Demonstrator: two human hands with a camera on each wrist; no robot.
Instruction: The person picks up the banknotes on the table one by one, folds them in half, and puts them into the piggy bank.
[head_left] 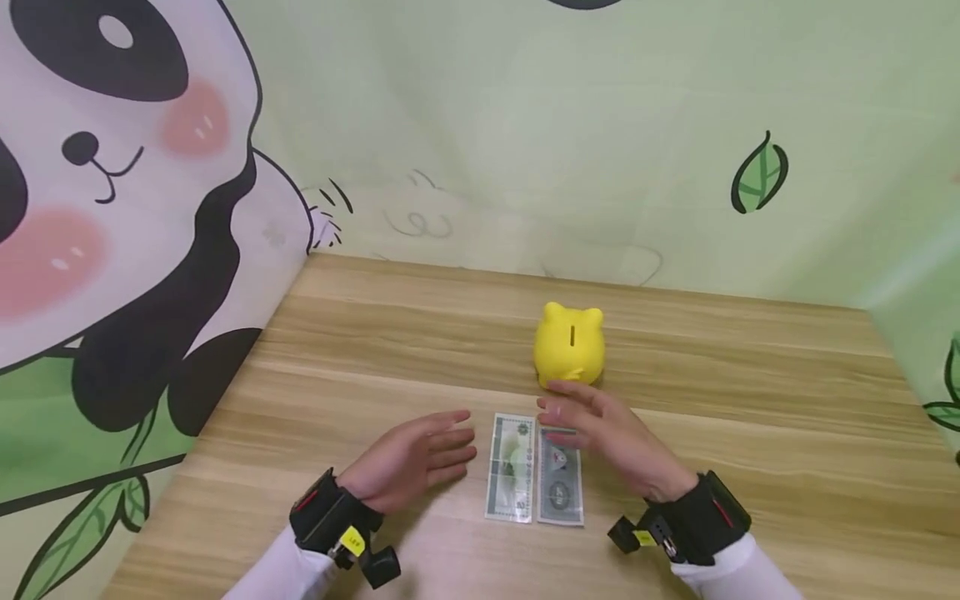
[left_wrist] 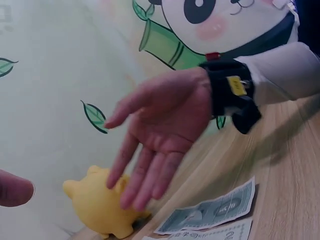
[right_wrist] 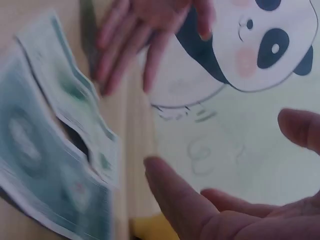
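Two banknotes lie flat side by side on the wooden table, a pale green one [head_left: 511, 475] on the left and a grey-blue one [head_left: 560, 487] on the right. My left hand [head_left: 412, 458] is just left of the green note, palm turned inward, fingers extended, holding nothing. Over the top end of the grey-blue note hovers my right hand [head_left: 615, 433], its fingers loosely extended. Behind its fingertips stands a yellow piggy bank [head_left: 570, 346] with a dark slot on top. In the left wrist view, the right hand [left_wrist: 162, 130] partly covers the piggy bank [left_wrist: 97, 200].
The light wooden tabletop [head_left: 397, 333] runs back to a pale green cloth backdrop [head_left: 510, 142]. A large printed panda [head_left: 127, 208] covers the backdrop on the left. Both wrists wear black straps [head_left: 701, 517] with small cameras.
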